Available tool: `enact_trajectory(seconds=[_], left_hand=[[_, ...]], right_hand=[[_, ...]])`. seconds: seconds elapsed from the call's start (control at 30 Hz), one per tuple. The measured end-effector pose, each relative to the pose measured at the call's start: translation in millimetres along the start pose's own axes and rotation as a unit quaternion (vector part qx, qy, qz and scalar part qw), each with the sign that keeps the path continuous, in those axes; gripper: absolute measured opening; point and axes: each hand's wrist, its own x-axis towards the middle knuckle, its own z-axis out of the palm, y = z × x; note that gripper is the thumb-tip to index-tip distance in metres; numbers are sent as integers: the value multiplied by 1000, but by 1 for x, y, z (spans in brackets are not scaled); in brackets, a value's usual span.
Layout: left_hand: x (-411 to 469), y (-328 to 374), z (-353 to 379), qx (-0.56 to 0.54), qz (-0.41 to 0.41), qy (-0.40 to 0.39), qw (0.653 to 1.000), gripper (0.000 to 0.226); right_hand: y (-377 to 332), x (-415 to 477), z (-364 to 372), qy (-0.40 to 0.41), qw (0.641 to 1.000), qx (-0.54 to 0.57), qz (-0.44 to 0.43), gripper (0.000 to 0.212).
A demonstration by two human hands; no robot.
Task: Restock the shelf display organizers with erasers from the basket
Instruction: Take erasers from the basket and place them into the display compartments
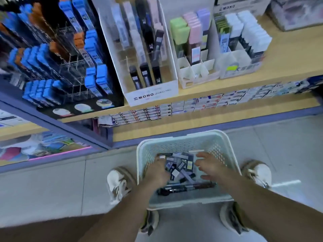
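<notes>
Both hands are down in the pale green basket [183,137], which sits on the floor tiles with white shoes [118,184] on either side of it; the left hand [158,169] is dug into the left side of the loose pile of erasers [180,165] in the basket's bottom, fingers bent down among the packets; blur hides that grip, so I cannot tell whether it has hold of one. The right hand [209,165] hovers over the pile's right side, fingers spread and loose, grip wide with nothing in it; long dark pens [187,187] lie along the basket's near wall. Beyond the basket's far rim rises the wooden shelf [288,55]; on it stand the white MONO organizer [152,92] and, further right, the small divided organizer [195,74] holding pastel blocks [194,30].
</notes>
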Motion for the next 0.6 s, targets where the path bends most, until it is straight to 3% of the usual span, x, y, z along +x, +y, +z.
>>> enact_trajectory(seconds=[0.13, 0.2, 0.37, 0.6], left_hand=[[46, -8, 29, -94, -73, 26, 993, 70], [60, -8, 41, -92, -96, 35, 990, 81], [66, -11, 62, -5, -64, 47, 997, 80], [70, -16, 69, 6, -42, 21, 999, 69]], right_hand=[[14, 44, 26, 56, 998, 12, 13, 42], [16, 58, 38, 62, 998, 4, 11, 41], [25, 78, 46, 63, 996, -67, -5, 46], [36, 92, 48, 80, 993, -64, -60, 29]])
